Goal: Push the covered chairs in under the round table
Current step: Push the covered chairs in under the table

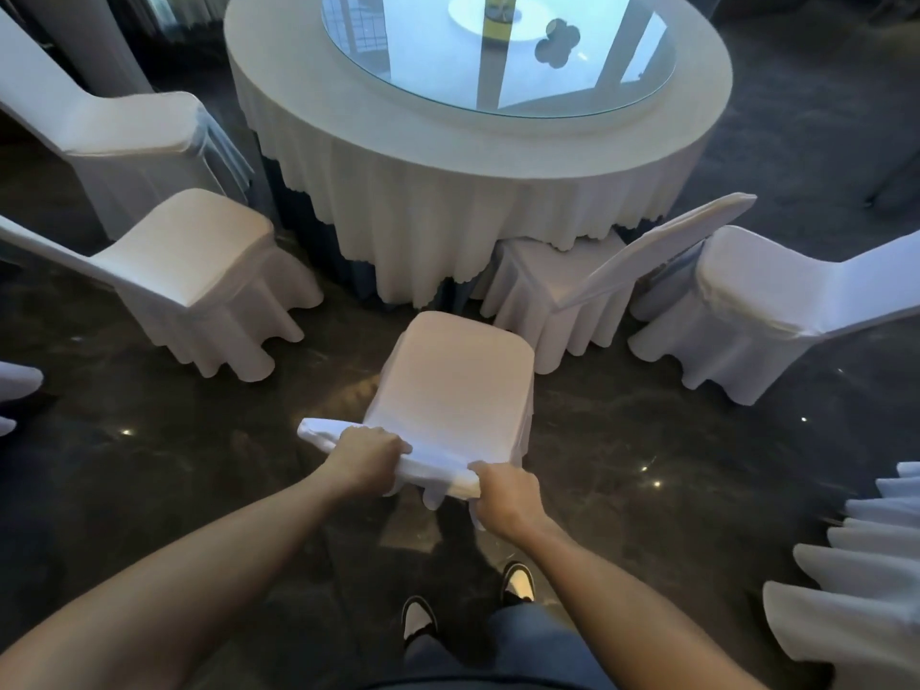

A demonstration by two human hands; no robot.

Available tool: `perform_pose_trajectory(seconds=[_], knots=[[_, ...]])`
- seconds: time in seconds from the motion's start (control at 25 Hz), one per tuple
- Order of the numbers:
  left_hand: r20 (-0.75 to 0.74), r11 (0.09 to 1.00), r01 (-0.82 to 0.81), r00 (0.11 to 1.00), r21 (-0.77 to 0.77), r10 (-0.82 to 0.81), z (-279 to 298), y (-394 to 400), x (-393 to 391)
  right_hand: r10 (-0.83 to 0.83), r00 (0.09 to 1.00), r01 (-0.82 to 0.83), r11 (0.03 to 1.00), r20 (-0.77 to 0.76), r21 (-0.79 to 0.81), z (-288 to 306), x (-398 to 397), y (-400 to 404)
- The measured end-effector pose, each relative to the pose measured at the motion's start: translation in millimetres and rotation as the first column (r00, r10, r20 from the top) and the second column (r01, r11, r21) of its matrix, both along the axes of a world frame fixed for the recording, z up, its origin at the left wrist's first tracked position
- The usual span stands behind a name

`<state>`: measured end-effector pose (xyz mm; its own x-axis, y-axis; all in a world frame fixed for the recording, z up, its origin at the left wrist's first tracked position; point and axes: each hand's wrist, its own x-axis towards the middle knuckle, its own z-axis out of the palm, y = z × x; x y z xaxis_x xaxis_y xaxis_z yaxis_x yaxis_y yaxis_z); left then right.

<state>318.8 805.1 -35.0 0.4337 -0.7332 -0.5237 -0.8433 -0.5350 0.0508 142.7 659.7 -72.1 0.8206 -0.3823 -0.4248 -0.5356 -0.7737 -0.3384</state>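
Observation:
A white-covered chair stands right in front of me, its seat facing the round table, which wears a long white cloth. Both my hands grip the top of its backrest: my left hand near the left end, my right hand at the right end. The seat's front edge is a short way from the hanging cloth, not under it. To the right, another covered chair has its seat partly tucked beneath the cloth.
More covered chairs stand pulled out around the table: two at the left, one at the right. White pleated fabric sits at the lower right. A glass turntable tops the table. The floor is dark polished stone.

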Motion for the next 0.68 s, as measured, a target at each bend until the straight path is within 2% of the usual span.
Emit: perform_pose_trajectory(seconds=[0.12, 0.28, 0.52, 0.68], knots=[[0.062, 0.998, 0.058, 0.996, -0.030, -0.057, 3, -15, 7, 0.000, 1.000, 0.001, 0.999, 0.011, -0.049, 0, 10, -17], [0.083, 0.996, 0.067, 0.995, -0.062, -0.061, 7, -73, 24, 0.016, 1.000, -0.014, 0.993, 0.015, -0.118, 4, 38, -82], [0.099, 0.997, -0.030, 0.994, -0.073, 0.038, 16, -162, 66, 0.069, 0.997, -0.063, 0.985, 0.033, -0.161, 8, 101, -186], [0.074, 0.978, -0.154, 0.984, -0.139, 0.165, 24, -223, 100, 0.071, 0.997, -0.064, 0.983, 0.030, -0.173, 13, 152, -260]])
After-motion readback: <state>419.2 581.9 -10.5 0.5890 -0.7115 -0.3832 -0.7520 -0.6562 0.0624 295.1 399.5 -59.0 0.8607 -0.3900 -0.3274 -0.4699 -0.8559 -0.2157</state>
